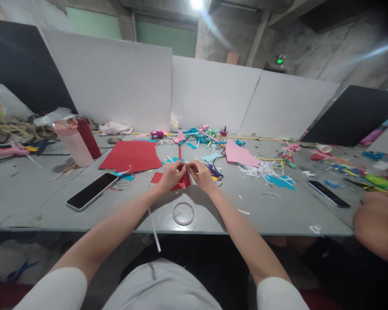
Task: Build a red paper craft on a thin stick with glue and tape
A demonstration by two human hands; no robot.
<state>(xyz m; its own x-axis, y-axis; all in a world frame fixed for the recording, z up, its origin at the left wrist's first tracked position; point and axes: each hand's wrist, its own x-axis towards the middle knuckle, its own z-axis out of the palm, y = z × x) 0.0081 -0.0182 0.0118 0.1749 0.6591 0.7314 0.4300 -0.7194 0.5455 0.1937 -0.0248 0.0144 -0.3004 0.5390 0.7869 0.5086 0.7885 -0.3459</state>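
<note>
Both my hands meet over the grey table [278, 213] at its middle. My left hand [170, 174] and my right hand [201, 175] pinch a small folded piece of red paper [183, 181] between their fingertips, fingers closed on it. A clear tape ring [183, 213] lies just in front of my hands. A thin white stick [154, 230] sticks out over the table's front edge under my left forearm. A blue-handled tool [214, 172] lies right behind my right hand.
A black phone [92, 190] lies left of my hands, a large red sheet [131, 155] behind it, and a pink bottle [73, 142] and a dark red bottle [88, 137] further left. Pink paper [241, 154], white shreds [261, 170] and coloured scraps lie right. Another person's arm [375, 224] rests by a second phone [328, 193].
</note>
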